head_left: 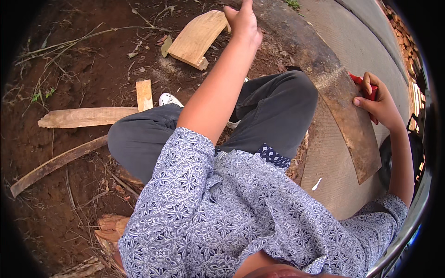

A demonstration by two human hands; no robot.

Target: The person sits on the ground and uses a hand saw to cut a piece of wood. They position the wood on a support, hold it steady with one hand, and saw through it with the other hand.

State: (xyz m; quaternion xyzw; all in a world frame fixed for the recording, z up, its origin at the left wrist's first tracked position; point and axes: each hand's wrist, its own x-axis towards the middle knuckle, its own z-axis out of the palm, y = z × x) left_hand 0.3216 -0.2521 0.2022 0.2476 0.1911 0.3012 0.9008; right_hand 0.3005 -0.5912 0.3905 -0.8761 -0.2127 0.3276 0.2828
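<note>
My right hand (379, 104) is closed around a small red tool (372, 92) at the right edge of a rusty metal sheet (345, 118). The fingers hide most of the tool, so I cannot tell its exact kind. Its thumb tip lies over the sheet's edge. At the top, my left hand (244, 24) reaches far forward with the thumb spread away from the fingers. The frame's edge cuts off its fingertips. Right beside that thumb stands a pale wooden piece (198, 37) with a curved top; whether they touch I cannot tell.
Around my bent legs (282, 102) lie a wooden board (90, 117), a short wooden block (144, 95) and a curved strip (58, 163). Dry twigs (69, 44) litter the brown soil. To the right runs concrete paving (331, 183) with a small white object (317, 184). Stacked bricks or wood line the far right.
</note>
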